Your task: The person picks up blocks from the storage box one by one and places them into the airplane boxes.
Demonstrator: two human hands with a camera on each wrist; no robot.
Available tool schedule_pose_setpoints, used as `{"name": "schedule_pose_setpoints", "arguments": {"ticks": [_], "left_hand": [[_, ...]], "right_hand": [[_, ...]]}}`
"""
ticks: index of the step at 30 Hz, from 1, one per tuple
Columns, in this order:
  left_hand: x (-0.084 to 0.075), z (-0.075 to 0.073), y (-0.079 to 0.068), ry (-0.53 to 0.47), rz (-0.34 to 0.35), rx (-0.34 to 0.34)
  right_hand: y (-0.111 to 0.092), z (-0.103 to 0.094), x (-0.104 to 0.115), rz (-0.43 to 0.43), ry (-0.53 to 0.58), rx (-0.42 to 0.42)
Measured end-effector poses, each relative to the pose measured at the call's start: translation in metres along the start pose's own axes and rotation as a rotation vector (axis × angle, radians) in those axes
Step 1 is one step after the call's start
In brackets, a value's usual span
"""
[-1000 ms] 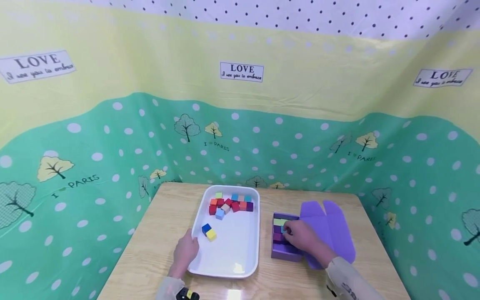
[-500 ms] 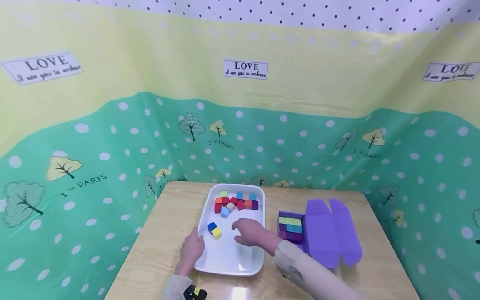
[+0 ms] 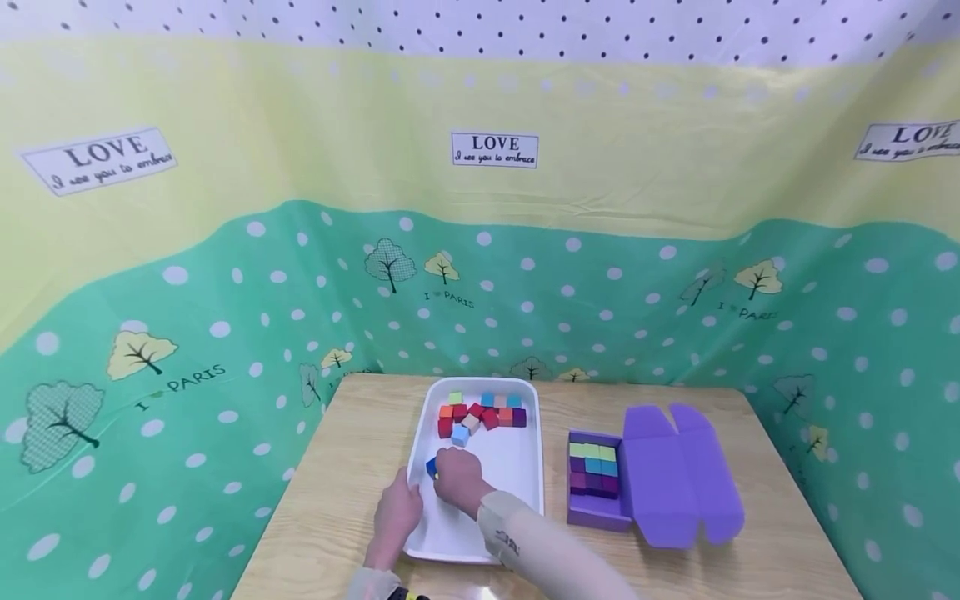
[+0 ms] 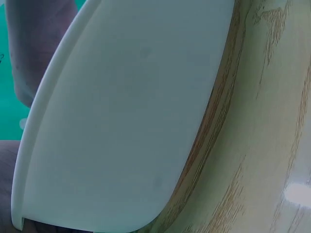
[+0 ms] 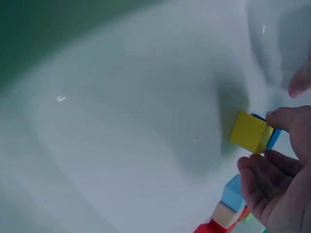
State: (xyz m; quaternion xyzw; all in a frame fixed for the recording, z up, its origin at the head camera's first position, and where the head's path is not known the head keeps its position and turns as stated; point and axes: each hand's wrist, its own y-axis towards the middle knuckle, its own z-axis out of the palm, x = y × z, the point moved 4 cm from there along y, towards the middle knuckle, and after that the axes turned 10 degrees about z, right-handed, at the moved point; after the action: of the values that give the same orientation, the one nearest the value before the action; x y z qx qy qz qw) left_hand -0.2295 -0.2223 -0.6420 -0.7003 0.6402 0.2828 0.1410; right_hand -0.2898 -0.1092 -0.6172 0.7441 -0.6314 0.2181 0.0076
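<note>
Yellow cube (seemingly pinched), partly hidden

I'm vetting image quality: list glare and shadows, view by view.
Head: bright, glare on the table at the bottom edge; left wrist: dimmer, glare patch at right; right wrist: dim, soft shadows beside the yellow cube, small glints on the tray.

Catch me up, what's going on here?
A person is handling small colored cubes. Their left hand grips the left edge of a white tray; their right hand has thumb and fingers around a yellow cube, beside a blue cube. More cubes sit toward the tray's far end. To the right, an open purple box holds rows of cubes, with space at its near end.
</note>
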Motion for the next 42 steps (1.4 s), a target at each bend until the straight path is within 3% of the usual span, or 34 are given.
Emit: {"name": "schedule_pose_setpoints", "arguments": {"ticks": [8, 12, 15, 19, 24, 28, 32, 37, 42], "left_hand": [[-0.007, -0.003, 0.006, -0.015, 0.018, 0.009], [-0.008, -0.007, 0.011, -0.043, 0.014, 0.047], [-0.008, -0.011, 0.015, -0.050, 0.004, 0.070], [-0.007, -0.013, 0.019, -0.052, -0.014, 0.097], [-0.004, -0.012, 0.021, -0.034, -0.016, 0.106], [-0.002, -0.011, 0.021, -0.022, -0.017, 0.115], [-0.001, -0.010, 0.020, -0.026, -0.019, 0.123], [-0.002, -0.010, 0.017, -0.033, -0.025, 0.120], [-0.003, -0.006, 0.010, -0.030, -0.032, 0.128]], "right_hand": [[-0.002, -0.018, -0.010, 0.006, 0.063, 0.007], [-0.009, -0.047, -0.016, -0.066, 0.145, 0.000], [-0.021, -0.080, -0.026, -0.145, 0.204, -0.032], [-0.043, -0.122, -0.053, -0.209, 0.233, -0.083], [-0.064, -0.152, -0.108, -0.219, 0.242, -0.120], [-0.079, -0.159, -0.156, -0.203, 0.234, -0.173], [-0.091, -0.153, -0.193, -0.167, 0.176, -0.237], [-0.097, -0.139, -0.217, -0.123, 0.132, -0.227], [-0.099, -0.123, -0.227, -0.126, 0.078, -0.221]]}}
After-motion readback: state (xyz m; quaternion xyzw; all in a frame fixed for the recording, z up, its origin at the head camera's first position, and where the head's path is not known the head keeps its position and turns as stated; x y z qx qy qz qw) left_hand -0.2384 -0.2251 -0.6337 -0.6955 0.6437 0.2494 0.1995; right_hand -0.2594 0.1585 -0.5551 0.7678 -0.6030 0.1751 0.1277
